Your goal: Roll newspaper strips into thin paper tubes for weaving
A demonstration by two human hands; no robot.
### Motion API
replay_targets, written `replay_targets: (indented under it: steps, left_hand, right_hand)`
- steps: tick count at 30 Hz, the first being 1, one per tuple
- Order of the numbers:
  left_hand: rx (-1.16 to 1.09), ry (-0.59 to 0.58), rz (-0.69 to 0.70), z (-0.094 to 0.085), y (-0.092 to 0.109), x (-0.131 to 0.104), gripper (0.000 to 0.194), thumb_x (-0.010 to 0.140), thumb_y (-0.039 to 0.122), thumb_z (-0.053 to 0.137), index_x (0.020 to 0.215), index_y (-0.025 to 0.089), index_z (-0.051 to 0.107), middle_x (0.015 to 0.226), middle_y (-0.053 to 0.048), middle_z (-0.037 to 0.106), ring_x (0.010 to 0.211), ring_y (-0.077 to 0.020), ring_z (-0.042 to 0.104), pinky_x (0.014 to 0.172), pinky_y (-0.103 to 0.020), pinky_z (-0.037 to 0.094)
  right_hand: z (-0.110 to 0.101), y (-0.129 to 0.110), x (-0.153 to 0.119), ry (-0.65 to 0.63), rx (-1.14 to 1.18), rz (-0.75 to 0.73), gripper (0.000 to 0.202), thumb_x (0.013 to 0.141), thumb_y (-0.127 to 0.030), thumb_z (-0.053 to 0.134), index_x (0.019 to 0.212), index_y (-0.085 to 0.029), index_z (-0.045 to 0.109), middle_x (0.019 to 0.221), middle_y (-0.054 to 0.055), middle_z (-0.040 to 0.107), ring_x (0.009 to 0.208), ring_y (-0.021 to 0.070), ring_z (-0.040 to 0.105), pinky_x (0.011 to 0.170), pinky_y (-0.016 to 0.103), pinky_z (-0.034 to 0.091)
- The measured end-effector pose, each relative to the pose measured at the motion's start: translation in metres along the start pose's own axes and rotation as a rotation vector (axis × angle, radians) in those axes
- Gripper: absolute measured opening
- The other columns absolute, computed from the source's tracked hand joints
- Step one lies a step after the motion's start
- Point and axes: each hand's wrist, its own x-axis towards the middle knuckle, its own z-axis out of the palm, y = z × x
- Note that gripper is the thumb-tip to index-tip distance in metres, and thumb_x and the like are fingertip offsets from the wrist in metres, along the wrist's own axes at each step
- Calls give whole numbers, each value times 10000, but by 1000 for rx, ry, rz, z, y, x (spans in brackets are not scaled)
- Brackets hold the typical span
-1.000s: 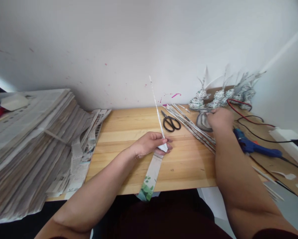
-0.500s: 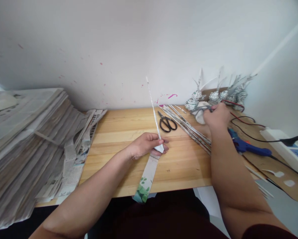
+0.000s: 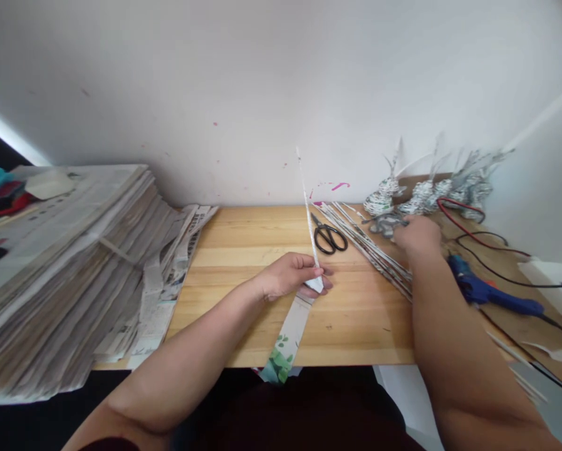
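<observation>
L hand [image 3: 290,275] pinches rolled paper stick [image 3: 307,207] w/ strip; R hand [image 3: 418,235] on woven piece [image 3: 388,223].

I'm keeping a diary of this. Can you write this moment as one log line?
left hand: pinches rolled paper stick | right hand: on small grey piece | scissors: lying between

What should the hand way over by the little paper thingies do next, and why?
Probably bring the right hand back toward the left hand. The left hand pinches a half-rolled paper strip with its loose end lying flat on the table, and the right hand is reaching far off by the small grey piece.
</observation>
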Motion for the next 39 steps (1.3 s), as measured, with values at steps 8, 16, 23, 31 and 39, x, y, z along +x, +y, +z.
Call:
replay_targets:
  steps: [8,16,23,31,39]
  left_hand:
    - [75,-269,123,1,14,-12,372,845,420,675,1105,156,698,978,-123,736,886,-190,704,768,-322,563]
    - [108,-306,99,-8,14,-8,374,847,430,669,1107,163,703,963,-119,729,852,-179,702,718,-284,559]
    - [42,-228,80,-12,12,-4,402,815,431,705,1096,144,707,931,-120,729,826,-189,702,734,-313,560]
    - [36,-193,61,-17,11,-3,400,813,401,715,1095,118,699,941,-138,726,861,-217,709,729,-316,563]
    - [48,-182,34,-17,9,-3,398,810,392,722,1092,112,701,954,-147,732,878,-218,706,775,-354,567]
  right_hand:
    - [-22,-109,-35,141,282,-419,348,925,-381,447,975,-171,720,891,116,730,860,264,650,767,319,434]
    - [16,-177,-50,-110,485,-620,376,816,-465,654,1067,-185,663,1089,114,710,917,229,660,793,308,471]
    - [2,-154,-71,-479,795,-334,414,872,-515,536,681,-164,645,564,27,604,513,144,537,511,255,399]
    - [-2,-109,-74,-1179,1371,-427,424,881,-505,591,1038,-137,734,799,48,599,654,107,518,545,210,427]
    - [3,-108,-73,-1195,1372,-494,316,789,-405,738,939,-128,763,596,-7,530,561,76,464,479,181,359]
